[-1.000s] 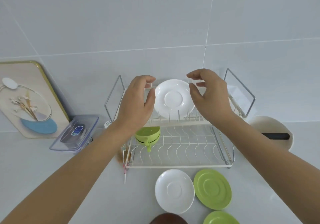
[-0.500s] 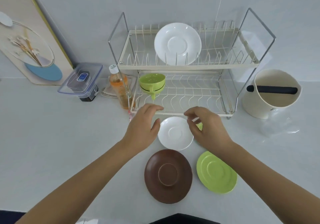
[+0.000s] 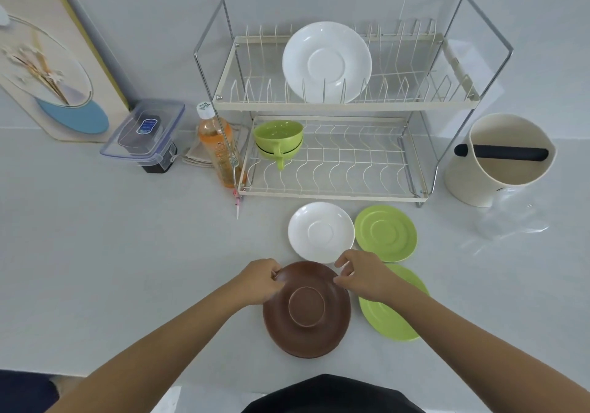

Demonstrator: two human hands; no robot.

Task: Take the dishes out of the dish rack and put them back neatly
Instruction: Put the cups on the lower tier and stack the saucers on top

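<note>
At the far left a framed picture leaned against the wall, and beside it stood a clear lidded container. Next came a folded cloth and an orange drink bottle, just beside the left end of the two-tier dish rack. On the rack's lower shelf, at its left end, sat stacked green cups with a handle pointing forward; on the upper shelf a white saucer in the rack stood upright between the wires. On the counter in front of the rack lay a white saucer and, touching or nearly touching its right edge, a green saucer. Nearer the person, the left hand gripped the upper left rim of a brown saucer, which was bottom up with its foot ring showing. The right hand pinched the same saucer's upper right rim, so the two hands were set apart on opposite sides of it. The right forearm crossed over a second green saucer lying just right of the brown one. At the far right stood a cream tub with a black bar, with clear plastic wrap in front of it.
</note>
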